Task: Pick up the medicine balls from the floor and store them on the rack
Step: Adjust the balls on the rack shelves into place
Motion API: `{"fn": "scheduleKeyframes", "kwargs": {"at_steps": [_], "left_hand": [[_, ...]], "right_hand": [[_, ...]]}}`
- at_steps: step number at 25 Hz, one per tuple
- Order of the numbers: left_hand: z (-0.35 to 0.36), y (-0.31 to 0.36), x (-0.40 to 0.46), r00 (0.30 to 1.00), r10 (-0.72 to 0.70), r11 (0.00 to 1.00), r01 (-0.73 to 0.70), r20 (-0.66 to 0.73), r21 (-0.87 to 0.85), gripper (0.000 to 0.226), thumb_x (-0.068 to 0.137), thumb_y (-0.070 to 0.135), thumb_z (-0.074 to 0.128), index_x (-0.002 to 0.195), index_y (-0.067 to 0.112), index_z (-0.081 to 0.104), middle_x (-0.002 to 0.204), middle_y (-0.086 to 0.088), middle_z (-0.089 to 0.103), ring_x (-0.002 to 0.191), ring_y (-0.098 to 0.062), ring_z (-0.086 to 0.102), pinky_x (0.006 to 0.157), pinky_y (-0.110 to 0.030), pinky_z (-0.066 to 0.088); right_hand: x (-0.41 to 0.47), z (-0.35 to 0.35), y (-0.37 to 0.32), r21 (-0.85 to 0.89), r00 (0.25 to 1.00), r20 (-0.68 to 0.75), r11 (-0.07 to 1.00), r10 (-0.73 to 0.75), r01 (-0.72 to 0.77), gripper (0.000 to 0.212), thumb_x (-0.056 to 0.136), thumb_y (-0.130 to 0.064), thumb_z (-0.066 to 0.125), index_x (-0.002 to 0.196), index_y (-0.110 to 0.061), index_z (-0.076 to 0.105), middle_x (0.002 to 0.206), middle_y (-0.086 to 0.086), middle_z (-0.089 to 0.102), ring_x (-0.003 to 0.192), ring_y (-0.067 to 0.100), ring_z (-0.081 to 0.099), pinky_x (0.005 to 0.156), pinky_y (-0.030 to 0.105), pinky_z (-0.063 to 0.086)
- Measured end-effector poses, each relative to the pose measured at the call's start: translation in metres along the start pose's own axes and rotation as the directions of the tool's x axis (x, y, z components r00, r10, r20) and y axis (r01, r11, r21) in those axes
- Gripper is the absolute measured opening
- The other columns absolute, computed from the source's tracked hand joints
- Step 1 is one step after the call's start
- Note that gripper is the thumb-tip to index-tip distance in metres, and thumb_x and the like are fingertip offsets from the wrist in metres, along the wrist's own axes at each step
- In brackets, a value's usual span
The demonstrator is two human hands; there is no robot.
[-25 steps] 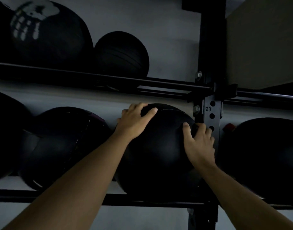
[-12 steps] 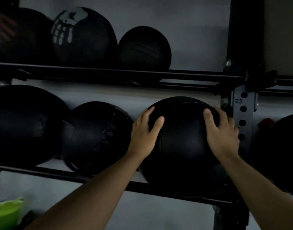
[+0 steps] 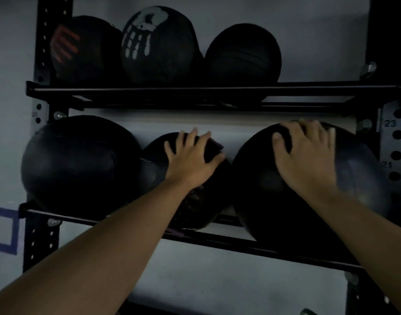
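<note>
Both arms outstretched; left hand (image 3: 192, 159), right hand (image 3: 306, 158) flat, fingers apparently spread.

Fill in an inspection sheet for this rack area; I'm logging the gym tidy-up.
Surface: black rack, two shelves in view.
Job's things: three balls on the upper shelf; three on the lower, including the middle ball and the right ball.
Clutter: nothing seen.
Grips: left hand flat on the middle ball; right hand flat on the right ball; neither closed.
Cables: nothing seen.
Surroundings: pale wall, blue tape outline at left.
</note>
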State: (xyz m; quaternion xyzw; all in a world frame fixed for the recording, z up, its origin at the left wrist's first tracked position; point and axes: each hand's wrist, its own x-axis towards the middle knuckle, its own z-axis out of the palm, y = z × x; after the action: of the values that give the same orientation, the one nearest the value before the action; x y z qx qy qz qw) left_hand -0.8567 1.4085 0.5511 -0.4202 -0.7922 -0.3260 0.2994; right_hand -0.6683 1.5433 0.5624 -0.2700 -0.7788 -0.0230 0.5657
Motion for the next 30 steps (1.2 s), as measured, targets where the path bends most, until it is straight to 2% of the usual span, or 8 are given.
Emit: {"fn": "scheduleKeyframes", "kwargs": {"at_steps": [6, 10, 12, 18, 21, 24, 26, 30], "left_hand": [[-0.022, -0.127, 0.004, 0.958, -0.27, 0.888, 0.285, 0.091, -0.36, 0.091, 0.095, 0.078, 0.05, 0.169, 0.031, 0.023, 0.177, -0.009, 0.02, 0.163, -0.039, 0.021, 0.13, -0.06, 0.024], [-0.013, -0.169, 0.023, 0.948, -0.253, 0.75, 0.318, 0.194, -0.58, 0.087, 0.098, 0.08, 0.041, 0.167, 0.029, 0.032, 0.174, -0.009, 0.033, 0.158, -0.034, 0.038, 0.127, -0.051, 0.036], [-0.014, -0.17, 0.038, 0.948, -0.224, 0.718, 0.317, 0.224, -0.62, 0.085, 0.098, 0.081, 0.039, 0.165, 0.029, 0.038, 0.168, -0.005, 0.042, 0.154, -0.031, 0.045, 0.116, -0.042, 0.041], [-0.008, -0.177, 0.079, 0.897, -0.274, 0.673, 0.437, 0.348, -0.596, 0.11, 0.076, 0.102, 0.033, 0.153, 0.026, 0.055, 0.154, -0.004, 0.061, 0.136, -0.033, 0.062, 0.111, -0.042, 0.047], [-0.013, -0.158, 0.057, 0.857, -0.399, 0.618, 0.515, 0.327, -0.594, 0.097, 0.096, 0.084, 0.027, 0.165, 0.017, 0.034, 0.165, -0.016, 0.045, 0.149, -0.04, 0.047, 0.12, -0.048, 0.04], [-0.011, -0.147, 0.033, 0.815, -0.5, 0.7, 0.579, 0.291, -0.418, 0.093, 0.104, 0.074, 0.022, 0.17, 0.009, 0.018, 0.173, -0.025, 0.025, 0.158, -0.045, 0.029, 0.127, -0.053, 0.026], [-0.014, -0.153, 0.029, 0.841, -0.496, 0.755, 0.541, 0.217, -0.37, 0.093, 0.104, 0.073, 0.032, 0.167, 0.006, 0.025, 0.17, -0.025, 0.028, 0.156, -0.044, 0.032, 0.125, -0.051, 0.029], [-0.015, -0.176, 0.045, 0.935, -0.301, 0.723, 0.352, 0.188, -0.595, 0.073, 0.099, 0.065, 0.058, 0.155, 0.018, 0.052, 0.156, -0.008, 0.054, 0.146, -0.03, 0.052, 0.114, -0.035, 0.04]], "right_hand": [[-0.011, 0.077, -0.127, 0.203, 0.941, 0.334, 0.972, 0.046, -0.119, 0.063, 0.104, -0.059, 0.041, 0.159, -0.029, 0.037, 0.16, 0.019, 0.037, 0.149, 0.04, 0.034, 0.124, 0.051, 0.028], [-0.038, 0.134, -0.174, 0.101, 0.904, 0.384, 0.965, 0.187, -0.242, 0.086, 0.096, -0.079, 0.031, 0.167, -0.035, 0.009, 0.175, 0.018, -0.013, 0.16, 0.048, 0.0, 0.126, 0.068, 0.011], [-0.042, 0.149, -0.179, 0.063, 0.917, 0.321, 0.961, 0.236, -0.27, 0.092, 0.092, -0.084, 0.027, 0.167, -0.035, 0.004, 0.174, 0.02, -0.021, 0.16, 0.048, -0.009, 0.124, 0.072, 0.005], [-0.016, 0.163, -0.172, 0.004, 0.937, 0.262, 0.971, 0.229, -0.239, 0.085, 0.094, -0.082, 0.029, 0.165, -0.037, 0.017, 0.176, 0.017, -0.004, 0.157, 0.049, 0.01, 0.121, 0.071, 0.014], [0.022, 0.157, -0.148, 0.082, 0.916, 0.392, 0.989, 0.08, -0.121, 0.078, 0.091, -0.084, 0.028, 0.159, -0.045, 0.03, 0.175, 0.007, 0.012, 0.158, 0.043, 0.016, 0.123, 0.065, 0.016], [0.054, 0.154, -0.134, 0.062, 0.874, 0.486, 0.997, 0.007, -0.042, 0.089, 0.079, -0.096, 0.018, 0.155, -0.053, 0.034, 0.17, 0.001, 0.03, 0.157, 0.036, 0.023, 0.126, 0.059, 0.019], [0.055, 0.155, -0.139, 0.01, 0.892, 0.451, 0.999, 0.03, -0.039, 0.077, 0.092, -0.085, 0.024, 0.157, -0.046, 0.034, 0.167, 0.005, 0.032, 0.153, 0.038, 0.028, 0.123, 0.059, 0.025], [0.003, 0.147, -0.163, 0.137, 0.936, 0.301, 0.963, 0.183, -0.232, 0.073, 0.097, -0.077, 0.031, 0.157, -0.035, 0.03, 0.164, 0.014, 0.03, 0.152, 0.045, 0.027, 0.12, 0.064, 0.024]]}}
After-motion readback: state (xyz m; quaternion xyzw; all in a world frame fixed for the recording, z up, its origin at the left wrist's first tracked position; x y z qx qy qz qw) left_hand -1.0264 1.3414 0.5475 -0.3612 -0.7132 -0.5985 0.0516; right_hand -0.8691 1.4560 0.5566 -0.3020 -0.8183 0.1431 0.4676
